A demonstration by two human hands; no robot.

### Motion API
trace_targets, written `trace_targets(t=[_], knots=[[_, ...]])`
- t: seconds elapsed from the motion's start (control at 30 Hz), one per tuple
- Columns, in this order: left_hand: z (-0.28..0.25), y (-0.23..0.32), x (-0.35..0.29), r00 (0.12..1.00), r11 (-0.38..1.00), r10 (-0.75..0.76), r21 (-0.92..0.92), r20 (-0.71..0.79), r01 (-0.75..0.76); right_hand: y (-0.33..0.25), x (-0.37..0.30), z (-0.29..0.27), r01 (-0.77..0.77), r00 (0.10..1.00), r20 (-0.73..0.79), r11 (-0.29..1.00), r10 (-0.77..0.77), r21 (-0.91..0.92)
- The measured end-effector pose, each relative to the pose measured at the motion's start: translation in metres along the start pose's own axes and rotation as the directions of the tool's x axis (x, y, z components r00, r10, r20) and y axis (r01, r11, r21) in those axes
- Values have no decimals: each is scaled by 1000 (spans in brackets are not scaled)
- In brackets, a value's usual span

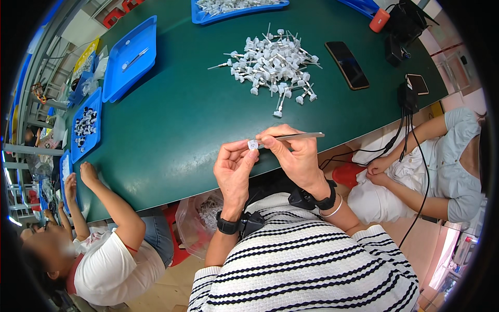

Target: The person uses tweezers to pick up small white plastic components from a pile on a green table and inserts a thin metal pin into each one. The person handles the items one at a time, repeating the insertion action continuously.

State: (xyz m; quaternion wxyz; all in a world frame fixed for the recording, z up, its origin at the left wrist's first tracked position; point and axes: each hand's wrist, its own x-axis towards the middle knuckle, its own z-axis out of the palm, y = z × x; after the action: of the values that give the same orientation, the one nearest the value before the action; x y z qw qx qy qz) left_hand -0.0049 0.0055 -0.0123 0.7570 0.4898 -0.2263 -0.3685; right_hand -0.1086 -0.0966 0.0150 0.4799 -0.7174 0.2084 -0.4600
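Near the table's front edge, my left hand (234, 169) pinches a small white plastic part (253, 144) between thumb and fingers. My right hand (296, 158) is closed around slim metal tweezers (306, 135), whose tip end meets the white part. The tip itself is too small and covered by fingers to make out. Beyond both hands lies a loose pile of small white plastic parts with metal stems (273, 62). One stemmed piece (278, 108) sits at the pile's near edge.
The green table (171, 130) carries a black phone (347, 65) right of the pile. At left stand a blue tray (117, 73) with tweezers and another (75, 148) with black-and-white parts. People sit on both sides. Cables (408, 125) hang at the right edge; a clear bag (189, 234) stands below.
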Motion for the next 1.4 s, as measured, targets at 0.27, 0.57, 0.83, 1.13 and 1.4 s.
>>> trace_targets(t=[0.27, 0.57, 0.83, 1.13, 1.4], knots=[[-1, 1, -2, 1000, 1000, 5, 10, 0, -5, -2, -3, -5, -48, 996, 72, 998, 50, -35], [-1, 2, -3, 1000, 1000, -2, 11, 11, 1, -1, -5, -6, -58, 995, 76, 998, 58, -1], [-2, 1, -3, 1000, 1000, 1, 14, 10, -1, 0, -3, -1, 2, 1000, 16, 1000, -2, -5], [0, -1, -2, 1000, 1000, 25, 20, -15, -24, -6, 5, -1, 54, 993, 114, 995, -45, -79], [-4, 6, 2, 997, 997, -78, 3, 21, 78, -13, 8, -14, -34, 991, 129, 999, 39, -41]])
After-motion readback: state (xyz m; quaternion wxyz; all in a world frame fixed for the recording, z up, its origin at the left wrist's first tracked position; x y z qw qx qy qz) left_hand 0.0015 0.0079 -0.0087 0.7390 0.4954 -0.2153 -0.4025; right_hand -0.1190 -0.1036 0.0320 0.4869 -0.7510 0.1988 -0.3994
